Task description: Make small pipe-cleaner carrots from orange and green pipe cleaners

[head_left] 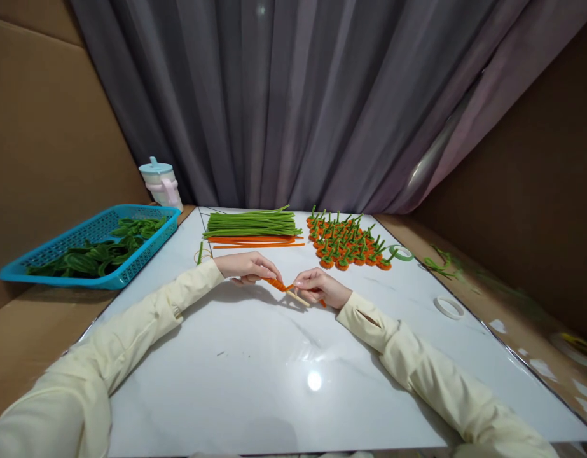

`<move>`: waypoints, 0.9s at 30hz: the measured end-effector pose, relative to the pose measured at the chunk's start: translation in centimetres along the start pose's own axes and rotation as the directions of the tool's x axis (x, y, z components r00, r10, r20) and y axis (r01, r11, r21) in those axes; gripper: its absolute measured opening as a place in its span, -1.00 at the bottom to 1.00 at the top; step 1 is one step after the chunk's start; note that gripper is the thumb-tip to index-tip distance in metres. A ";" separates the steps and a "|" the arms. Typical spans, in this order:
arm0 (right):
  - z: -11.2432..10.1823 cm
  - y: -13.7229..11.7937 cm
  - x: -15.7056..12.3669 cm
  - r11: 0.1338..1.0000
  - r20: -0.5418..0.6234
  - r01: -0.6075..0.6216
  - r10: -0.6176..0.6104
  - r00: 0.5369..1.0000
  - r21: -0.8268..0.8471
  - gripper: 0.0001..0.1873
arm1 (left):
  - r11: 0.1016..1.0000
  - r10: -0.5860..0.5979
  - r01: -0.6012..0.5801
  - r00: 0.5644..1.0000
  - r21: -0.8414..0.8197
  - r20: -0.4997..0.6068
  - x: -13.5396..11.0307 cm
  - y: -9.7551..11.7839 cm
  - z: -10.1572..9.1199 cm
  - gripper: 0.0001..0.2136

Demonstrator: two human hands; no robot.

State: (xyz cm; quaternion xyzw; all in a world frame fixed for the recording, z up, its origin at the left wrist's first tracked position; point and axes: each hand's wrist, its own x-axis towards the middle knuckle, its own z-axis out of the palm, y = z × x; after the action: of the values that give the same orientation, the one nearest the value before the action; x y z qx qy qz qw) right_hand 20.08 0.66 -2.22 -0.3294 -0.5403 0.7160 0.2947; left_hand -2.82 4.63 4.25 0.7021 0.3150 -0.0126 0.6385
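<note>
My left hand [248, 266] and my right hand [318, 287] meet over the middle of the white table [255, 369]. Both pinch an orange pipe cleaner [276, 284] that is wound around a thin wooden stick [299, 299]. The left fingers hold the orange end. The right fingers grip the stick and the other part of the orange strand. Both arms wear cream sleeves.
Behind the hands lie a bundle of green pipe cleaners [251, 224], a few orange ones [253, 241] and a heap of several finished orange-and-green pieces [348, 243]. A blue basket [131, 264] of green leaf shapes stands left, a lidded cup [160, 182] behind it. Tape rolls [448, 307] lie right.
</note>
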 end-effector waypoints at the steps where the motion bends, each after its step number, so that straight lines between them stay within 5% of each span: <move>1: 0.0 0.0 0.0 1.000 -0.007 0.004 -0.004 1.000 -0.004 -0.78 | 1.000 -0.010 0.011 1.000 -0.022 0.011 0.1 -0.1 -0.1 -0.65; 10: -0.2 0.0 0.1 0.997 -0.098 0.076 -0.077 0.992 -0.009 -0.77 | 0.985 -0.079 0.080 0.997 -0.152 0.011 1.0 -1.2 -0.3 -0.58; 20: -0.4 -0.1 0.0 0.999 -0.059 0.046 -0.046 0.997 0.005 -0.77 | 0.991 -0.113 0.119 0.989 -0.062 0.099 1.1 -1.0 -0.1 -0.69; 27: -1.3 0.4 0.1 0.999 0.034 -0.008 0.006 0.999 0.043 -0.80 | 0.983 -0.090 0.112 0.984 -0.142 0.157 1.0 -0.9 0.8 -0.67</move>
State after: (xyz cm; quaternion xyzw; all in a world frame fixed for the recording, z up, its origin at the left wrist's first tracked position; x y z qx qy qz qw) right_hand 20.98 1.40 -2.86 -0.3128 -0.5285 0.7339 0.2901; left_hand -2.10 4.33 2.88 0.6321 0.3015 -0.0739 0.7100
